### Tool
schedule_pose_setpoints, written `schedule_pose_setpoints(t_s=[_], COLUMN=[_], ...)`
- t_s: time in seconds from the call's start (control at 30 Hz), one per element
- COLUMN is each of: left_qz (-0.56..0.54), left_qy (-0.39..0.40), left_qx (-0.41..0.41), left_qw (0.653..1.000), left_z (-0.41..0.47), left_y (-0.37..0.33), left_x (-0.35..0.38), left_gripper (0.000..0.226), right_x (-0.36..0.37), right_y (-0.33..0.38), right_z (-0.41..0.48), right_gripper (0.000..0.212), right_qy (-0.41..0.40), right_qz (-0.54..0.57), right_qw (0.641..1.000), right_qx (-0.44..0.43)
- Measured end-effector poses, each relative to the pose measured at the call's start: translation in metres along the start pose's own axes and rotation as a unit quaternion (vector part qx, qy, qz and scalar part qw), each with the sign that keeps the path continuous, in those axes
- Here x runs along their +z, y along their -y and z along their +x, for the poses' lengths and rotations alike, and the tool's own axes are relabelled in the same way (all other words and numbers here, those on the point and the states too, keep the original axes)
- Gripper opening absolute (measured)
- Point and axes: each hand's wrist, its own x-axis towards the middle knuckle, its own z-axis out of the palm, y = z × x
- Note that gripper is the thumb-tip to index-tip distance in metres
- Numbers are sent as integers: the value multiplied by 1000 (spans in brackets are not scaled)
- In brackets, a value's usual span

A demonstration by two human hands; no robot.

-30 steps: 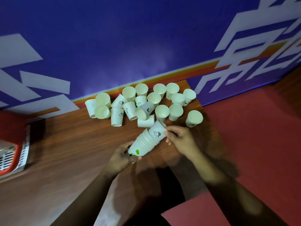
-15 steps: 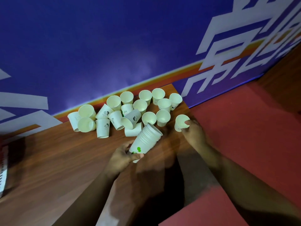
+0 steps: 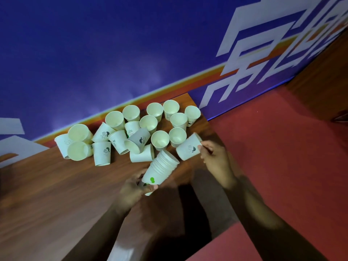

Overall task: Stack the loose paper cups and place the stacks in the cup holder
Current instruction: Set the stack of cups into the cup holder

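Many loose paper cups (image 3: 160,141), pale, smooth, tapered, upright and toppled on glossy wood-grain table (image 3: 47,185) by the wall. One nested stack (image 3: 162,167), tilted, base gripped in curled left hand (image 3: 131,192). One single cup (image 3: 188,149), sideways, pinched by right hand (image 3: 216,159) fingertips, just beside stack's mouth.

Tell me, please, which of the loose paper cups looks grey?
The tilted paper cup mid-cluster, mouth toward lower left; the rest are pale cream.

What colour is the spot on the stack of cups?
Green. The spot on the stack shows in the head view.
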Motion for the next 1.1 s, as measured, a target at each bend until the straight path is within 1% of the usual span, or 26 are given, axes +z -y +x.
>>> schedule_pose_setpoints(t_s=[0.07, 0.13, 0.23, 0.27, 0.33, 0.4, 0.5, 0.57, 0.63, 0.67, 0.7, 0.73, 0.77, 0.8, 0.83, 0.9, 0.97, 1.03, 1.1], left_qz=[3, 8, 12, 7, -18, -38, -66, -87, -106, -112, -116, -118, -123, -128, -132, -135, -131, -132, -132], left_qy=[7, 6, -6, -10, -13, -5, -3, -8, -15, -19, -24, -26, -26, -23, -22, -19, -17, -19, -19], left_qx=[4, 14, 8, 8, 14, 25, 29, 23, 12, 9, 5, 3, 0, 1, -1, -4, -7, -12, -16], left_qw=[1000, 1000, 1000, 1000, 1000, 999, 997, 996, 994, 993, 993, 993, 992, 992, 991, 991, 991, 991, 991], left_z=[3, 5, 7, 8, 7, 4, 2, 2, 2, 2, 2, 2, 3, 4, 4, 3, 2, 2, 3], left_y=[-5, -7, -2, 1, 4, 4, 7, 13, 19, 22, 24, 26, 28, 30, 32, 32, 35, 39, 42], left_x=[3, 2, -6, -9, -13, -15, -18, -23, -27, -28, -30, -31, -32, -33, -34, -36, -38, -41, -44], left_gripper=[40, 42, 30, 31, 43, 52, 59, 72, 79, 76, 72, 68, 67, 69, 73, 75, 74, 71, 73], right_x=[7, 16, 24, 25, 29, 40, 63, 69, 67, 65, 64, 64, 65, 67, 68, 73, 75, 73, 67], right_y=[10, 14, 20, 23, 28, 31, 32, 34, 39, 39, 35, 28, 20, 11, 4, -7, -13, -16, -17], right_z=[-5, -4, 3, 6, 9, 5, -8, -11, -4, 2, 11, 20, 29, 37, 44, 51, 53, 51, 46], right_gripper=[8, 8, 8, 8, 10, 14, 17, 18, 14, 13, 13, 16, 21, 26, 31, 33, 24, 15, 11], right_qy=[55, 97, 114, 117, 141, 192, 257, 276, 260, 228, 176, 119, 73, 47, 46, 80, 106, 104, 74], right_qz=[38, 67, 100, 113, 132, 130, 116, 90, 88, 99, 86, 37, -41, -119, -181, -265, -327, -361, -363], right_qw=[998, 993, 988, 987, 981, 973, 959, 957, 961, 968, 980, 991, 993, 986, 976, 954, 931, 917, 918], right_qx=[-3, -7, -11, -11, -8, 0, 6, -9, -18, -20, -32, -56, -83, -103, -113, -114, -119, -131, -143])
